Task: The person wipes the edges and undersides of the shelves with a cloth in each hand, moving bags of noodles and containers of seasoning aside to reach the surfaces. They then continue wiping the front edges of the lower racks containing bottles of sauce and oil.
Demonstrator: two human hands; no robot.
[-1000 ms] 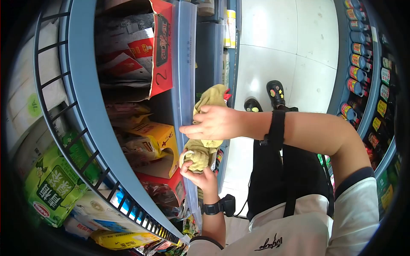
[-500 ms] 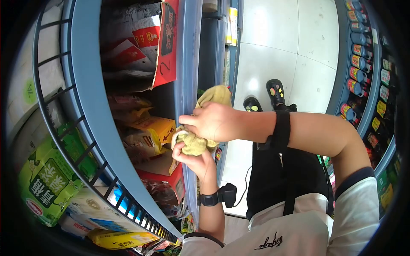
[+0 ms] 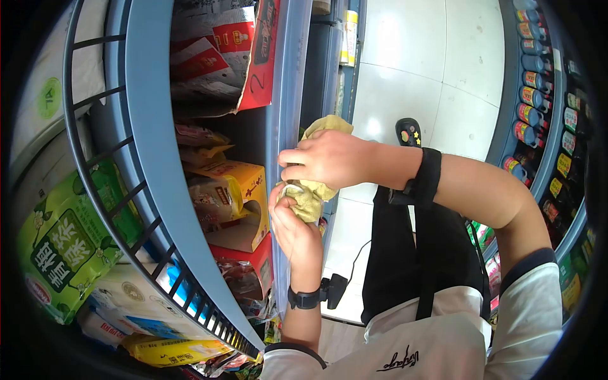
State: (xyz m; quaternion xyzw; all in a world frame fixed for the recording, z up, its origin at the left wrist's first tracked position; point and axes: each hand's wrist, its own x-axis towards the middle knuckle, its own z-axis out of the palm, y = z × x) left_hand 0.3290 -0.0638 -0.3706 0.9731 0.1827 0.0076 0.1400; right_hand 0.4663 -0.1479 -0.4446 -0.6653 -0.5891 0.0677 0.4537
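Note:
A crumpled yellow cloth is bunched at the front edge of a blue shelf. My right hand lies over its middle from above, fingers curled and pointing to the shelf's clear plastic edge strip. Part of the cloth sticks out beyond that hand. Below it, my left hand grips the lower bunch, its fingers reaching up along the strip. Each wrist wears a black strap. Where the fingertips press into the cloth is partly hidden.
Inside the shelf are a red carton of packets and a yellow open box. A black wire rail curves at left before green packs. Bottles line the right shelf. White floor tiles lie between.
The view has shifted, so the shelf sits further right. My left fingers have straightened upward against the edge, and my right hand sits slightly higher. Both still hold the cloth. One shoe is no longer visible.

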